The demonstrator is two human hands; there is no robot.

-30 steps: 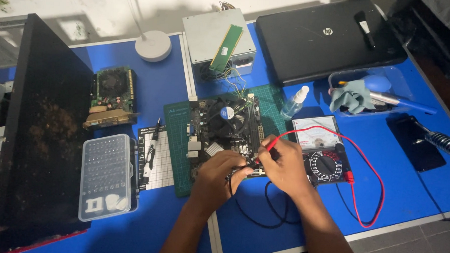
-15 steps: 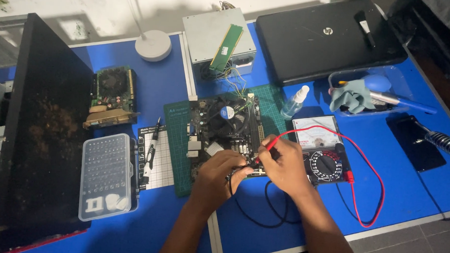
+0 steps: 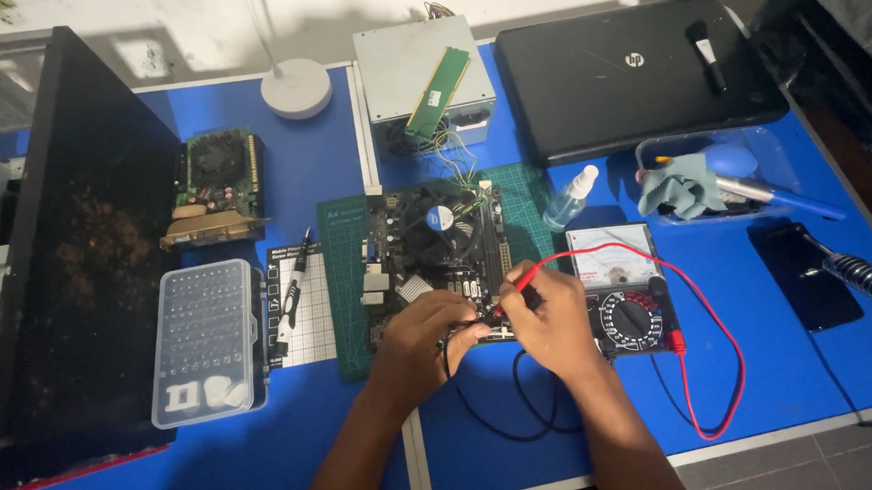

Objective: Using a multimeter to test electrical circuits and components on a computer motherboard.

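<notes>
hidden: probe tips under both hands, motherboard [image 3: 436,255] 6 o'clock edge | cut off: soldering iron [image 3: 865,279] at 3 o'clock

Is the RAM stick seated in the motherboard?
No, the green RAM stick lies loose on top of the grey power supply, apart from the motherboard on the green mat.

both hands [image 3: 423,336] [image 3: 549,321] meet, fingers curled, forearms angled inward.

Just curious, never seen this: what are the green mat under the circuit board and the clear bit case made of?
Green cutting mat: looks like matte rubbery vinyl, printed with a grid. Clear lidded bit case: apparently glossy see-through plastic, bits visible inside.
</notes>
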